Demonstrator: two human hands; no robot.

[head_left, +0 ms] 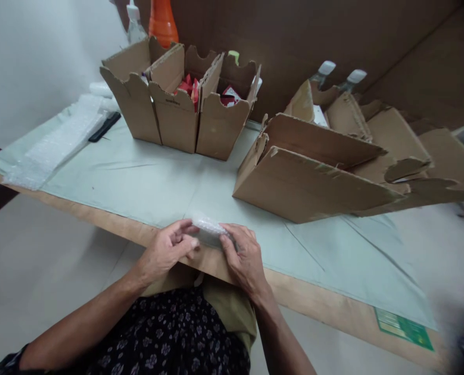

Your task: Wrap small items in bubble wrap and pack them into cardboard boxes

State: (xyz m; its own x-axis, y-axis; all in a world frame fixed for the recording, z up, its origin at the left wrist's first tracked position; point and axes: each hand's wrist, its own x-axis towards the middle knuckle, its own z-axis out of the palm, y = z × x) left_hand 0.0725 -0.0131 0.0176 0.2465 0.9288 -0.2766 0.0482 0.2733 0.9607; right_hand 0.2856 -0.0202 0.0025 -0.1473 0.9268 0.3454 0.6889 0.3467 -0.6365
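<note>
A small piece of bubble wrap (pixel 209 225), folded or rolled, is at the table's front edge between my two hands. My right hand (pixel 244 252) grips its right end between thumb and fingers. At the left end, my left hand (pixel 175 244) has its fingertips close to or touching the wrap, with thumb and fingers apart. Whether anything is inside the wrap I cannot tell.
Three cardboard bins (pixel 177 117) stand at the back, some with red packets (pixel 190 89). More cardboard bins (pixel 313 182) sit at right. A bubble wrap strip (pixel 60 138) and black strip-like object (pixel 104 127) lie at left. An orange vase-like object (pixel 163 23) stands behind.
</note>
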